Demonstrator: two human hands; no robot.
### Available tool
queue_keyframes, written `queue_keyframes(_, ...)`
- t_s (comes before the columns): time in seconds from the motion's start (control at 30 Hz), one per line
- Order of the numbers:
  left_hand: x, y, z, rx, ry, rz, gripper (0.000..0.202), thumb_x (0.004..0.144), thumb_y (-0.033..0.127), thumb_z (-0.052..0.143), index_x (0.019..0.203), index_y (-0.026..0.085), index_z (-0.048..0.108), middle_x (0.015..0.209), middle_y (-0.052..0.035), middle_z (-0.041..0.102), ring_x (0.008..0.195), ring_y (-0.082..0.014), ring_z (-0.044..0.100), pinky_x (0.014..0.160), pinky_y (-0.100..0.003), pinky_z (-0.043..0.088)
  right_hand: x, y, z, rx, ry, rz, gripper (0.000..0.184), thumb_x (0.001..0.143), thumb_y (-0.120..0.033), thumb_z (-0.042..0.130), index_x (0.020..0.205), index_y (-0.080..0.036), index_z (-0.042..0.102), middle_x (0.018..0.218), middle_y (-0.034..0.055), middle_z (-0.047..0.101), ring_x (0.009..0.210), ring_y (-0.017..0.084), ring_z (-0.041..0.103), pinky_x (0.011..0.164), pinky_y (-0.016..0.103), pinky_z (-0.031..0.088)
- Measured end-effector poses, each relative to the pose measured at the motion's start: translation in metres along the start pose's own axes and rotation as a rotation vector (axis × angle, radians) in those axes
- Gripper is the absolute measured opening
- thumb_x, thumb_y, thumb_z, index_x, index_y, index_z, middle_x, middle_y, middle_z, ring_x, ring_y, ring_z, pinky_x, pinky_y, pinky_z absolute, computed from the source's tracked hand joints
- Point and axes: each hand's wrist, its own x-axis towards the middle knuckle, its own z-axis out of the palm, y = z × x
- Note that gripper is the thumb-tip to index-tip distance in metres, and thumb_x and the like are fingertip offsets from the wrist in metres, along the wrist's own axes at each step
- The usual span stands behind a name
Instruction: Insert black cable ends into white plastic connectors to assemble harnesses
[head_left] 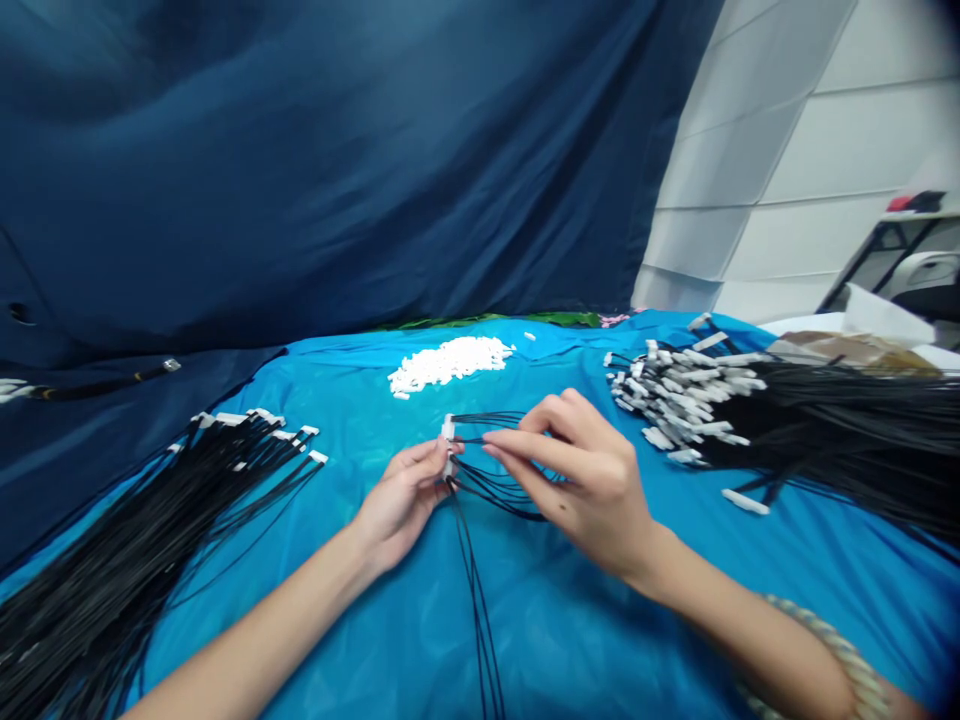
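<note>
My left hand (401, 495) pinches a small white connector (448, 430) at the end of a thin bundle of black wires (480, 590) that trails toward me over the blue cloth (570, 620). My right hand (581, 480) is just right of it, index finger and thumb stretched toward the connector and pinching the looped black wire ends (495, 470). A heap of small white connectors (448, 362) lies farther back in the middle.
A large bundle of black wires with white ends (150, 520) lies at the left. Another big pile of black wires with white connectors (750, 410) lies at the right. A dark blue curtain (337, 170) hangs behind; a white wall (795, 160) is at the right.
</note>
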Motion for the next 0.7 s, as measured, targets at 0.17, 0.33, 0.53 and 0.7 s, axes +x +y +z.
queue_keyframes(0.17, 0.0, 0.0004, -0.0002, 0.036, -0.034, 0.048, 0.016, 0.069, 0.024, 0.06, 0.078, 0.012, 0.064, 0.069, -0.0034, 0.055, 0.066, -0.011, 0.049, 0.062, -0.021, 0.04, -0.0064, -0.0004, 0.011, -0.019, -0.036, -0.008, 0.008, 0.075, -0.017, 0.054, 0.073, -0.017, 0.063, 0.063, 0.0018, 0.051, 0.059, 0.012, 0.038, 0.053, 0.027, 0.032)
queue_keyframes(0.33, -0.0002, 0.0013, -0.0014, 0.053, -0.024, 0.067, 0.015, 0.067, 0.024, 0.061, 0.077, 0.013, 0.065, 0.069, -0.0035, 0.056, 0.065, -0.011, 0.049, 0.061, -0.021, 0.04, -0.0052, -0.0015, 0.0101, -0.023, -0.022, 0.002, 0.008, 0.074, -0.015, 0.055, 0.071, -0.016, 0.062, 0.063, 0.0018, 0.051, 0.058, 0.012, 0.037, 0.054, 0.026, 0.031)
queue_keyframes(0.53, -0.0006, 0.0013, -0.0009, 0.072, -0.037, 0.081, 0.013, 0.067, 0.023, 0.061, 0.074, 0.013, 0.065, 0.069, -0.0036, 0.056, 0.064, -0.0108, 0.048, 0.062, -0.022, 0.04, -0.0058, -0.001, 0.0117, -0.027, -0.004, -0.004, 0.008, 0.073, -0.014, 0.055, 0.071, -0.016, 0.062, 0.063, 0.0017, 0.051, 0.058, 0.011, 0.037, 0.054, 0.026, 0.03)
queue_keyframes(0.7, -0.0007, 0.0007, -0.0009, 0.079, -0.045, 0.085, 0.012, 0.067, 0.023, 0.061, 0.074, 0.014, 0.066, 0.068, -0.0028, 0.056, 0.063, -0.0101, 0.047, 0.061, -0.021, 0.039, -0.0061, -0.001, 0.0119, -0.017, -0.004, -0.001, 0.006, 0.072, -0.013, 0.057, 0.071, -0.015, 0.063, 0.062, 0.0021, 0.052, 0.059, 0.012, 0.037, 0.053, 0.026, 0.03)
